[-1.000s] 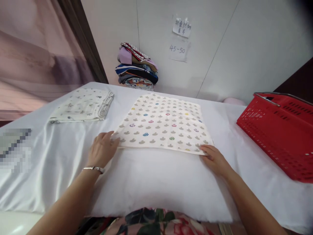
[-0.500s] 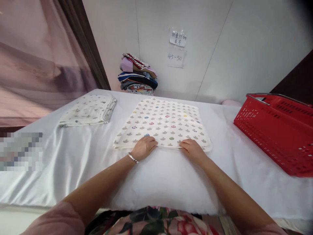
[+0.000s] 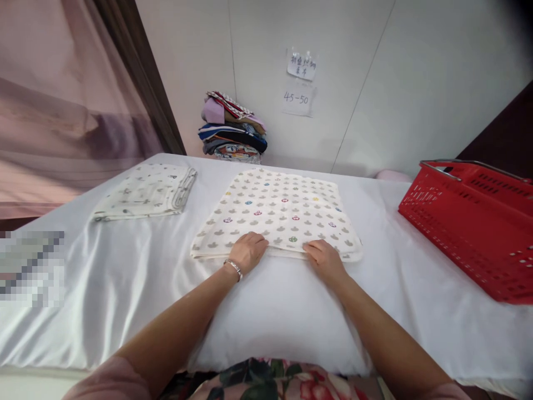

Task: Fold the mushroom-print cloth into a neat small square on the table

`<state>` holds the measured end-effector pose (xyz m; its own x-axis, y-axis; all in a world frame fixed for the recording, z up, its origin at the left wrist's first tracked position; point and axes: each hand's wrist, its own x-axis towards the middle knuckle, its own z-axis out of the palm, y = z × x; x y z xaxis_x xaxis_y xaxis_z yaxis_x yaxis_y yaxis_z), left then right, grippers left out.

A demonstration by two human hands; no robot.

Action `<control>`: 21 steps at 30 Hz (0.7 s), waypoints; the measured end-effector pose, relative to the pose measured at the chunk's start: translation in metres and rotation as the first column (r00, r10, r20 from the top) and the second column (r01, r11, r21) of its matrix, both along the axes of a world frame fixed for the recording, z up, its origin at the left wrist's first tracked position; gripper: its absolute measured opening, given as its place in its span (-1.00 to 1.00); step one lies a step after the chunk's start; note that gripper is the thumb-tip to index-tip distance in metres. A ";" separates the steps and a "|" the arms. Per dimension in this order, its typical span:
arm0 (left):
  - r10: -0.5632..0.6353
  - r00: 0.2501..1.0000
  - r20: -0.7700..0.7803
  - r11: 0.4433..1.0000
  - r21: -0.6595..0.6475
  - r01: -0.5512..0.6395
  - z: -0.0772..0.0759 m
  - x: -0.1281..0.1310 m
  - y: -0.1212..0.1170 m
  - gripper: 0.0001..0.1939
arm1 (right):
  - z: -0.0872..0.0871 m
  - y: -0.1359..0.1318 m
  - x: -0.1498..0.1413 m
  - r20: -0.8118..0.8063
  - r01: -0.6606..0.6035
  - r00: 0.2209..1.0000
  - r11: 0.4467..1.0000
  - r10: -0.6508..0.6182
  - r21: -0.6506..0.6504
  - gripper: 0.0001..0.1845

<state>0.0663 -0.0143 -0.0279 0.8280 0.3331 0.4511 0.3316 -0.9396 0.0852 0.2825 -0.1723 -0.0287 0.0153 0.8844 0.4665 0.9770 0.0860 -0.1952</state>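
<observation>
Pinching the near edge of the mushroom cloth [image 3: 280,214], the left hand [image 3: 249,251] has its fingers bent and nearly closed. The right hand [image 3: 325,258] pinches the same edge a little way to the right, and its fingers are nearly closed too. Between the two hands, the top layer is up a bit, and another layer peeks out under it.

The mushroom cloth is folded and lies in the middle of the white table cover [image 3: 416,266]. It is white, with rows of gray shapes and a few red, blue, green, yellow and purple ones. A shiny bracelet [image 3: 234,269] goes around the left wrist.

To the left and a bit farther away is a folded cloth [image 3: 144,191] with small dark pictures on it. It lies flat, well apart from the mushroom cloth. Over on the right is a big red basket [image 3: 466,222] with lots of holes and a metal handle [image 3: 441,169].

Past the far edge of the table cover, a tall pile of folded clothes [image 3: 234,130] is near the wall [image 3: 325,28]. Two paper signs [image 3: 298,83] are on the wall, and the low one says 45-50. A pink curtain [image 3: 54,111] hangs at the far left.
</observation>
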 end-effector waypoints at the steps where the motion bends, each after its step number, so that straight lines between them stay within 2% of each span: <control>1: -0.017 1.000 -0.015 1.000 -0.010 0.017 0.000 -0.001 0.000 -0.73 | -0.001 0.000 0.000 0.001 -0.017 1.000 1.000 0.017 -0.019 -0.71; 5: -0.060 0.998 -0.027 0.996 -0.064 0.058 -0.002 -0.006 -0.002 -0.72 | -0.001 -0.004 0.001 -0.067 -0.052 0.997 0.996 0.048 -0.066 -0.74; 10: -0.065 0.998 0.007 0.990 -0.122 0.065 -0.001 -0.007 -0.002 -0.71 | 0.004 -0.006 0.001 -0.230 -0.026 0.973 0.995 0.004 -0.093 -0.73; 18: -0.021 0.994 0.111 0.998 -0.051 0.027 -0.006 -0.001 0.000 -0.76 | 0.002 -0.003 -0.005 -0.227 0.026 0.974 0.998 -0.012 0.060 -0.74; 21: -0.046 0.991 0.122 0.999 -0.023 0.049 -0.006 -0.002 -0.001 -0.78 | 0.001 -0.003 -0.005 -0.220 0.013 0.975 0.997 0.004 0.076 -0.77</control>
<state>0.0648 -0.0149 -0.0335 0.7828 0.3073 0.5412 0.2723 -0.9510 0.1463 0.2774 -0.1756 -0.0277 0.1290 0.8459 0.5176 0.9111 0.1049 -0.3985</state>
